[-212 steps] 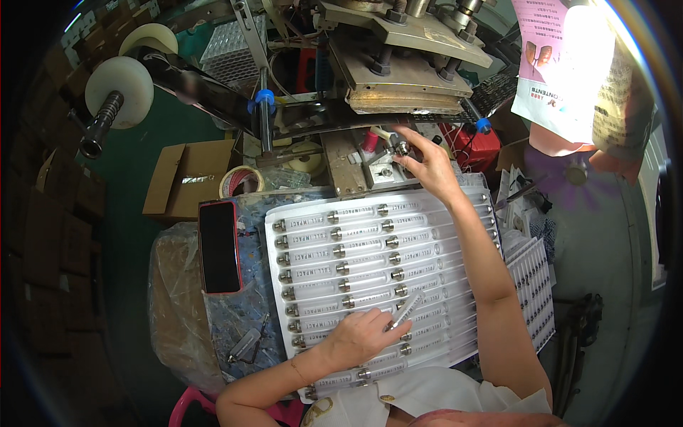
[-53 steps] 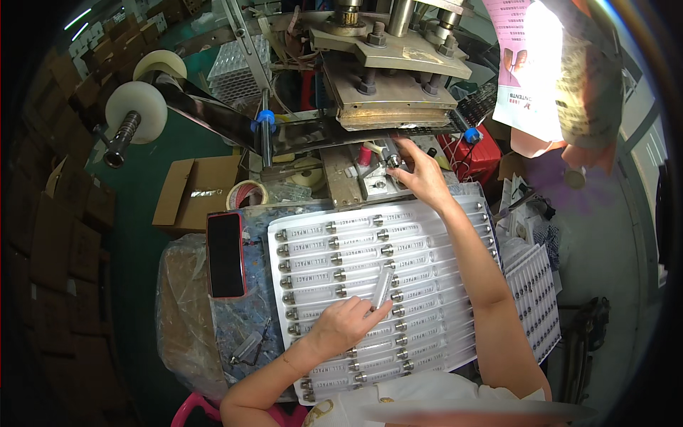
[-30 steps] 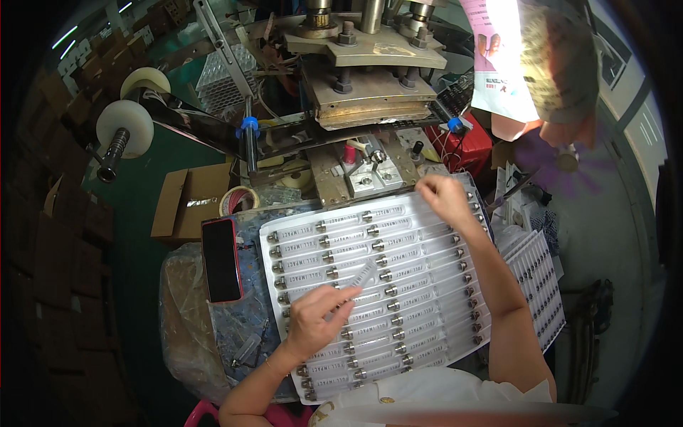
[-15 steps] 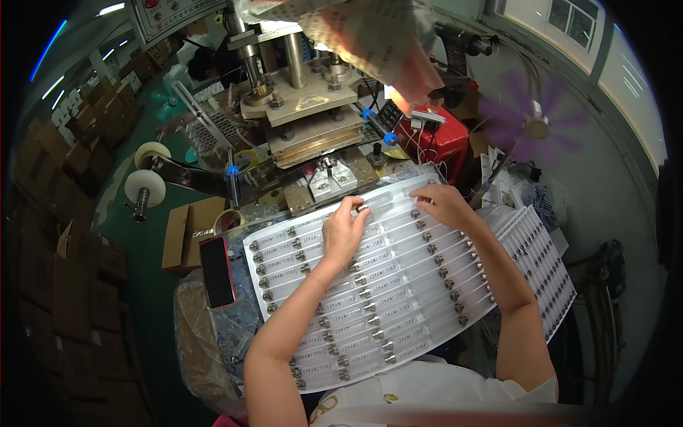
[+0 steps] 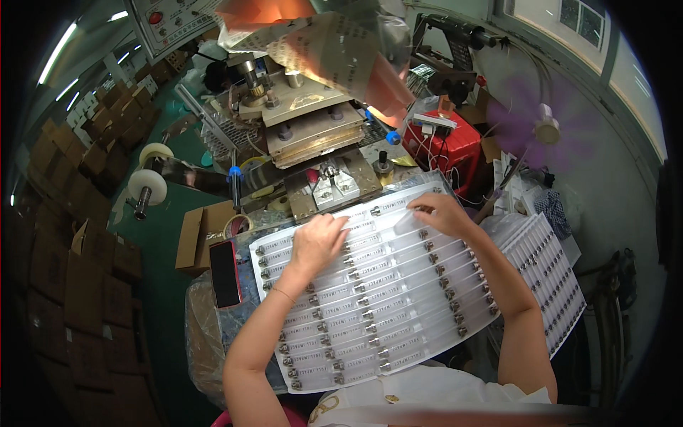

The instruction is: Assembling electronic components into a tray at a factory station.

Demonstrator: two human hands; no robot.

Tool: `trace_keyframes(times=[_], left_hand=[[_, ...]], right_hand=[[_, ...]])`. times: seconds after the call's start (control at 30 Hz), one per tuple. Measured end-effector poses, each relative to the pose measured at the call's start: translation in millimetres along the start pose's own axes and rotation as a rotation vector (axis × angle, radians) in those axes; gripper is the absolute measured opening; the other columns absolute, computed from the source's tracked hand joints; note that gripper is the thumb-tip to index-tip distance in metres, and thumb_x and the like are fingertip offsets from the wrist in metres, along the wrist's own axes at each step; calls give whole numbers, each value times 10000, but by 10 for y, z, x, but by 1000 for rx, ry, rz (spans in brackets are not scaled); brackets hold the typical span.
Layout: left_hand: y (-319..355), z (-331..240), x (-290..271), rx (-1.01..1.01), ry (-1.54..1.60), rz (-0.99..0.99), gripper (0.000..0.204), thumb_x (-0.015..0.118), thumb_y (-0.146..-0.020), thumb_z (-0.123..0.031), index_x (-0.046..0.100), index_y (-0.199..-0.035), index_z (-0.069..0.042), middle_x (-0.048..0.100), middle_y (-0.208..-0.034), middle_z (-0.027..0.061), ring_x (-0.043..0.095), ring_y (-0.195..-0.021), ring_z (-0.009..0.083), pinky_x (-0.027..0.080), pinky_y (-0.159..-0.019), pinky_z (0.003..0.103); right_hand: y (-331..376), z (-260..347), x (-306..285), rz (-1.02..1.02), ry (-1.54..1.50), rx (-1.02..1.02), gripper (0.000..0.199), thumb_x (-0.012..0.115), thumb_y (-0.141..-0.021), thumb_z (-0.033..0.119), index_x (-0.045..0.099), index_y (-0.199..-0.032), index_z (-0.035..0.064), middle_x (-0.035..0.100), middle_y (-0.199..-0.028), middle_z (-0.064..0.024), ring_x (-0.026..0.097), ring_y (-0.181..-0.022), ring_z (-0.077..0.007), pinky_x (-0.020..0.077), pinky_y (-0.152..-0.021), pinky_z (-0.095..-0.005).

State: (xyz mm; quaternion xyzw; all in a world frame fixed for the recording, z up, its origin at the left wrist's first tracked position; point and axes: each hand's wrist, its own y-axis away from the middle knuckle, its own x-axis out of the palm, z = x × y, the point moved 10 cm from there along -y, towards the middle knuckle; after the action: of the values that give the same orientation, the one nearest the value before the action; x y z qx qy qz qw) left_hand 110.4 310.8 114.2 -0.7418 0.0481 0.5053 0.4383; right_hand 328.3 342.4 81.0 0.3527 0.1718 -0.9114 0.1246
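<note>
Blister tray (image 5: 398, 313) lies across the person's lap area, directly in front of the press machine (image 5: 313, 135). Left hand (image 5: 316, 242) and right hand (image 5: 441, 212) both rest on the tray's far edge. Phone (image 5: 225, 272) left of tray; second tray (image 5: 544, 274) right of it; tape roll (image 5: 236, 226) behind the phone.

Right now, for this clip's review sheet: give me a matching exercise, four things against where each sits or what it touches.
Things:
1. left hand
2. right hand
3. phone
4. tape roll

Places:
A. beside the cardboard box, above the phone
B. far right edge of the white tray
C. left of the tray, dark screen, red edge
D. flat on the tray's upper left rows

Pairs: 1-D, 2-B, 3-C, 4-A
</note>
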Motion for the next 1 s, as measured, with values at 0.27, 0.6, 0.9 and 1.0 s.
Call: trace_keyframes(times=[0.27, 0.6, 0.9, 1.0], left_hand=[[-557, 573, -28, 28, -275, -140, 311, 628, -806, -113, 599, -1116, -115, 553, -678, 61, 618, -655, 239, 507, -572, 355], [610, -473, -293, 206, 67, -36, 297, 580, -786, -69, 636, -1078, -55, 465, -647, -1, 508, -561, 113, 430, -482, 245], [1028, -313, -253, 96, 196, 70, 393, 582, -752, -54, 634, -1141, -78, 474, -665, -4, 510, -587, 119, 449, -526, 238], [1035, -275, -251, 73, 217, 73, 410, 582, -744, -57, 636, -1150, -82, 474, -667, -8, 505, -584, 119, 452, -531, 240]], right_hand=[[-515, 229, -96, -255, -211, 26, 317, 654, -821, 20, 636, -1137, 25, 659, -986, -94, 634, -809, -124, 502, -745, -254], [-913, 1274, 585, -445, 406, -522, 296, 718, -743, 74, 628, -1024, 60, 631, -1036, -75, 642, -891, -269, 539, -754, -340], [-1399, 709, 786, -231, 166, -31, 546, 773, -728, 147, 556, -1222, 63, 623, -1035, -129, 633, -907, -283, 512, -788, -359], [-1420, 613, 826, -221, 91, -72, 607, 785, -730, 152, 532, -1275, 68, 648, -973, -110, 615, -845, -188, 495, -761, -309]])
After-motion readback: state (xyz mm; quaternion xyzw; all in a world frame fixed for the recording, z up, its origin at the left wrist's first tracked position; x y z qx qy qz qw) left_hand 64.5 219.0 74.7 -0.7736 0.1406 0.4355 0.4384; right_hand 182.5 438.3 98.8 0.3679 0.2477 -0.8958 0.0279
